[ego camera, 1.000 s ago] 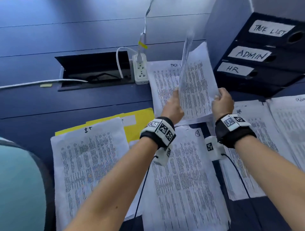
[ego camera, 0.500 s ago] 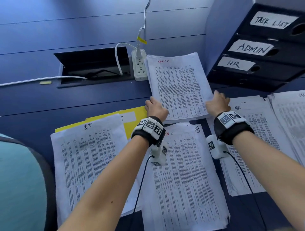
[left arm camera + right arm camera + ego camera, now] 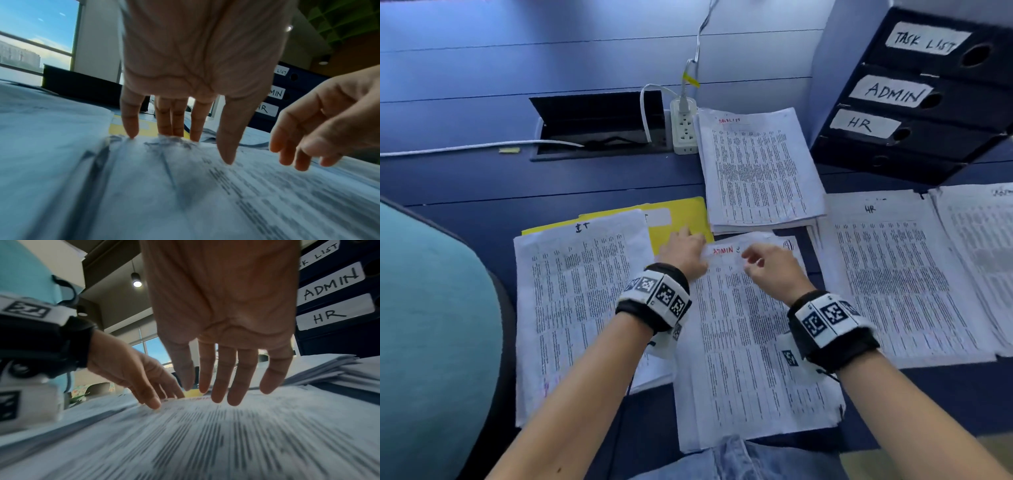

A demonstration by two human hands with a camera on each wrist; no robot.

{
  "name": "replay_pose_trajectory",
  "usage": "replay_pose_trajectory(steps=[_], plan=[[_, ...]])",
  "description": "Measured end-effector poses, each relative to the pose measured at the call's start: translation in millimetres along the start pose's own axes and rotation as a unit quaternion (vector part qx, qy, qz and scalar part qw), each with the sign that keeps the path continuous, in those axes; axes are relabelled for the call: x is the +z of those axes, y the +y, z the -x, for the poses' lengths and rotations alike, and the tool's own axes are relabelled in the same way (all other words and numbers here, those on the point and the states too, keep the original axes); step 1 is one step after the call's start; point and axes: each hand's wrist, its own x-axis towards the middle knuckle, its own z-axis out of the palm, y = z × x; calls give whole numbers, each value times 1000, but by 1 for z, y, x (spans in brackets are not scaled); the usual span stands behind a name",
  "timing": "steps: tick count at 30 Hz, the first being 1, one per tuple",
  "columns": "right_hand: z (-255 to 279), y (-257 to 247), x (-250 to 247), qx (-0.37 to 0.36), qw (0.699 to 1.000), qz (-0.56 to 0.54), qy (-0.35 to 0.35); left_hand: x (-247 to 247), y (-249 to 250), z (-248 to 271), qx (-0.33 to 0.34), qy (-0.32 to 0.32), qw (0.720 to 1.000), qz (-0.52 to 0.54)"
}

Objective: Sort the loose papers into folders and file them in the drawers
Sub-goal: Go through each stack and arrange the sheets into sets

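Several paper stacks lie on the dark blue desk. The ADMIN stack [image 3: 743, 342] sits in the middle, in front of me. My left hand [image 3: 685, 251] reaches over its top left corner, fingers straight, tips touching the paper's far edge [image 3: 170, 138]. My right hand [image 3: 767, 267] hovers just above the stack's top, fingers loosely spread [image 3: 222, 386] and holding nothing. Behind lies the TASK LIST stack [image 3: 758, 168]. An HR stack [image 3: 897, 274] lies right, another stack [image 3: 578, 301] left, on a yellow folder [image 3: 681, 219]. Black drawers [image 3: 928, 96] labelled TASK LIST, ADMIN, HR stand at the back right.
A white power strip [image 3: 683, 132] with cables sits beside an open cable hatch [image 3: 599, 126] at the back. A teal chair [image 3: 431, 325] stands at the left. One more paper stack [image 3: 983, 246] lies at the far right edge.
Both hands laid the TASK LIST sheets flat on the far stack, let go, and drew back toward me onto the top of the ADMIN stack.
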Motion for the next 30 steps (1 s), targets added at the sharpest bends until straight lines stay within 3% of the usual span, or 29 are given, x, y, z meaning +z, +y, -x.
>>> replay_pose_trajectory(steps=[2,6,12,18,20,24,27,30], plan=[[13,2,14,8,999,42,-27,6,-4,7,-1,-17,999,-30],[30,7,39,1,987,148,-66,12,-4,14,10,12,999,-35],[34,10,46,-7,983,176,-51,18,-2,19,-26,48,996,-69],[28,7,41,1,978,198,-61,9,-1,13,-44,10,998,-50],[28,7,39,3,980,195,-50,11,0,17,-20,15,998,-63],[30,8,38,-11,973,231,4,22,-7,34,93,104,987,-80],[30,5,38,-22,970,242,1,26,-17,47,175,164,969,-60],[31,3,38,-39,964,262,-8,27,-24,54,200,188,961,-40]])
